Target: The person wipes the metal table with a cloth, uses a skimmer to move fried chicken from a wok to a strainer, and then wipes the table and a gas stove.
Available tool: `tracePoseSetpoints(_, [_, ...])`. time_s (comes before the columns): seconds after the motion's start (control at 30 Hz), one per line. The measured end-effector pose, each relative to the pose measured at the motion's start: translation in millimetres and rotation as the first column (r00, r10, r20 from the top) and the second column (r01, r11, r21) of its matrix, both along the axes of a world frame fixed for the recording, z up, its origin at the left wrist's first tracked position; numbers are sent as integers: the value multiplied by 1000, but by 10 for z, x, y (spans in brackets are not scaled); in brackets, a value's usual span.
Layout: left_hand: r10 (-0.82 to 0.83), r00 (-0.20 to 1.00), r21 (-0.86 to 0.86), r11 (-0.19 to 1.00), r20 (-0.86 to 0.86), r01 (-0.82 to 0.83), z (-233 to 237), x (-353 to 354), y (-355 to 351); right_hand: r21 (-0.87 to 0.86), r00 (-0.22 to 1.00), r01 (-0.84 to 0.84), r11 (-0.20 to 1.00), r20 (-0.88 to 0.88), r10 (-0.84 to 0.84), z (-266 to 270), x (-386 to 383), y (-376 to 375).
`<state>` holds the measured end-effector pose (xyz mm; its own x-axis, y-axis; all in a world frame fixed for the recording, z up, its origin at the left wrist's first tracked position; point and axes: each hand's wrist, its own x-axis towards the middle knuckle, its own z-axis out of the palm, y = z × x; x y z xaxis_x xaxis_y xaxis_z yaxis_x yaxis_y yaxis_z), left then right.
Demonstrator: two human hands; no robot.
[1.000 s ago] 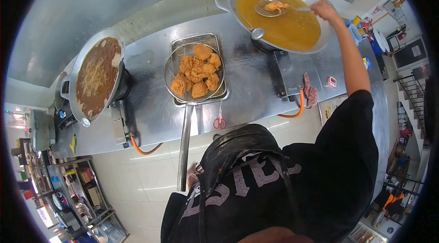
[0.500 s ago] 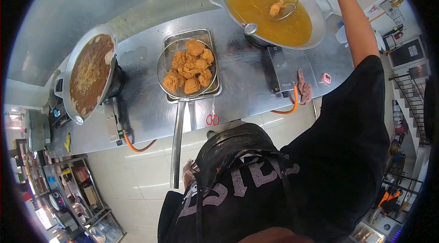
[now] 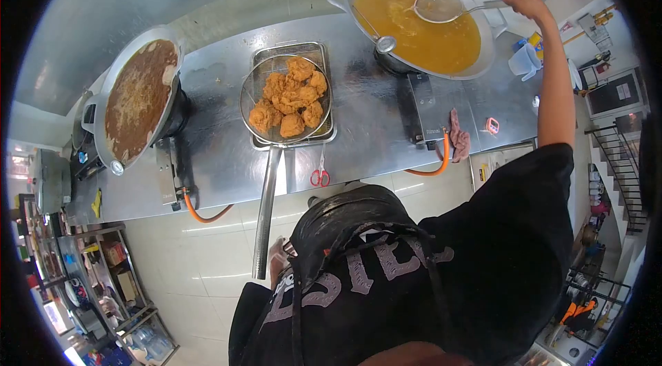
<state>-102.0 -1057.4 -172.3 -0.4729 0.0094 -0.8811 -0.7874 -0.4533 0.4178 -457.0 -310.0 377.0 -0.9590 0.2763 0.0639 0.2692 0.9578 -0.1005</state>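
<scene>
My right hand (image 3: 525, 2) is closed round the handle of a skimmer (image 3: 439, 7), over the large wok (image 3: 486, 42) of yellow oil (image 3: 414, 35). Its mesh bowl shows no fried piece in it. Low beside the black apron (image 3: 352, 218) is my left hand (image 3: 278, 259), mostly hidden; a small shiny thing shows near it, and its fingers cannot be made out. On the steel table, a long-handled strainer (image 3: 260, 228) full of golden fried chicken pieces (image 3: 293, 96) rests on a wire-mesh tray (image 3: 324, 56).
A second wok (image 3: 109, 128) with brown, foamy oil stands at the left. A thermometer (image 3: 386, 44) hangs on the right wok. Red-handled scissors (image 3: 320, 177), a cloth (image 3: 458, 137), a timer (image 3: 492, 125) and an orange gas hose (image 3: 441, 163) lie towards the table's front edge.
My right hand has moved right and slightly down with the skimmer. The fried piece that lay in the skimmer no longer shows there; the mesh now faces the camera.
</scene>
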Motion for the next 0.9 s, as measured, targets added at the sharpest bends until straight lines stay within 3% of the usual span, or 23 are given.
tracePoseSetpoints(0.07, [-26, 999, -124, 992, 32, 29, 308, -101, 139, 33, 992, -118, 992, -35, 119, -107, 215, 384])
tracePoseSetpoints(0.1, [-33, 998, -165, 985, 53, 42, 409, -148, 178, 68, 996, -84, 994, -29, 86, -141, 334, 491])
tracePoseSetpoints(0.2, [-47, 996, -69, 997, -78, 42, -513, 191, -175, 210, 989, 83, 974, -135, -55, -433, 631, 492])
tracePoseSetpoints(0.23, [-92, 993, -76, 993, -74, 86, -439, 171, -172, 259, 976, 153, 954, -192, -105, -593, 679, 500])
tracePoseSetpoints(0.37, [-185, 983, -89, 979, -25, 182, -55, 5, -96, 471, 983, 159, 868, 9, -184, -1312, 759, 475])
tracePoseSetpoints(0.43, [-174, 984, -58, 983, -36, 172, -194, 49, -168, 421, 998, 61, 905, -5, -65, -1803, 713, 639])
tracePoseSetpoints(0.5, [-200, 979, -127, 971, 40, 203, -170, -3, -150, 214, 991, -135, 968, 9, 136, -1895, 655, 396])
tracePoseSetpoints(0.6, [-171, 981, -165, 969, 94, 185, -2, -105, -88, 65, 976, -215, 974, 27, 214, -1832, 599, 19])
tracePoseSetpoints(0.7, [-81, 991, -115, 989, 105, 94, -24, -173, -124, -347, 966, -206, 915, 79, 247, -1826, 581, -45])
tracePoseSetpoints(0.8, [-111, 993, -80, 990, 35, 113, -7, -166, -132, -503, 967, -215, 837, 8, 254, -1752, 663, -140])
tracePoseSetpoints(0.9, [-146, 989, -7, 989, 8, 146, 52, -173, -143, -622, 985, 71, 779, 169, 45, -1466, 795, -346])
